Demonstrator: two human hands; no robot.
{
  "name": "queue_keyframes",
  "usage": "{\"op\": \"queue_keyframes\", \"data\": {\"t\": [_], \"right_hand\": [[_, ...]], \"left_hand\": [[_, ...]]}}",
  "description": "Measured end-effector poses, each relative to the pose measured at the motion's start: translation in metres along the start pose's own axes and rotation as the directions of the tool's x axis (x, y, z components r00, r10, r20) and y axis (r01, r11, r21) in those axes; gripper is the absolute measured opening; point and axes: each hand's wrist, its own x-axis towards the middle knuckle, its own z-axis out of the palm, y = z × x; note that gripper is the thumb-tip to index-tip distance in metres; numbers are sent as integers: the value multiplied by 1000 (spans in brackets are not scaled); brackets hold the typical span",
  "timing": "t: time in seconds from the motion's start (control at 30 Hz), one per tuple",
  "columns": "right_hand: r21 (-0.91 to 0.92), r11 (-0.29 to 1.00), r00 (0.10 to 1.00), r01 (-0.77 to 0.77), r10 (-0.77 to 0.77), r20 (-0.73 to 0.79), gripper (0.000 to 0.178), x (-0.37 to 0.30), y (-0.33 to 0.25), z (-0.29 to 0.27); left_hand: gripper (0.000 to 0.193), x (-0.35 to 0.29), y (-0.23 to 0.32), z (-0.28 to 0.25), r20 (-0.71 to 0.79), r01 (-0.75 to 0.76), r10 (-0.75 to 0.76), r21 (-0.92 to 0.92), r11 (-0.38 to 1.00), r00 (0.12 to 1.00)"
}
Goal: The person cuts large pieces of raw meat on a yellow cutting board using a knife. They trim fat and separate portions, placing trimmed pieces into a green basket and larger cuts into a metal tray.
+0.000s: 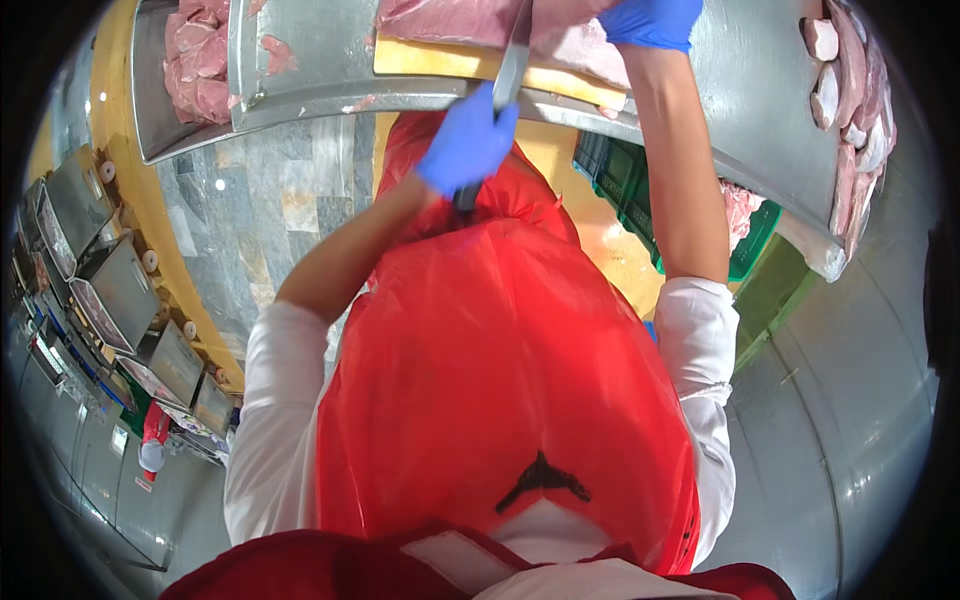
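My left hand (468, 142), in a blue glove, is closed around the handle of a long knife (513, 65). The blade points away from me, its far part lying over a large slab of pale pink meat (450, 22). Under the meat is a yellow cutting board (440, 60) on the metal table. My right hand (655, 22), also blue-gloved, reaches the far right part of the meat at the picture's top edge. Its fingers are mostly cut off there, so their grip is hidden.
Chunks of meat fill a metal tray (198, 70) at the far left. Long meat strips (850, 90) lie along the table's right edge. Below the table on the right stands a green crate (625, 180), with meat in another green container (757, 240). Metal bins (115, 290) line the left.
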Motion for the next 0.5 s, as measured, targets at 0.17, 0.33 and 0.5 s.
{"op": "queue_keyframes", "data": {"t": [0.17,0.33,0.5], "right_hand": [[-12,999,998,40,-40,47,39,-20,-23,-6],[-16,998,996,68,-67,57,38,-30,-39,-2],[19,998,994,66,-68,87,38,-22,-68,-29]], "left_hand": [[30,11,18,21,-6,26,-26,54,998,1000],[31,44,7,51,-6,60,-59,39,997,998],[24,-7,-41,101,-171,-283,307,151,947,936]]}}
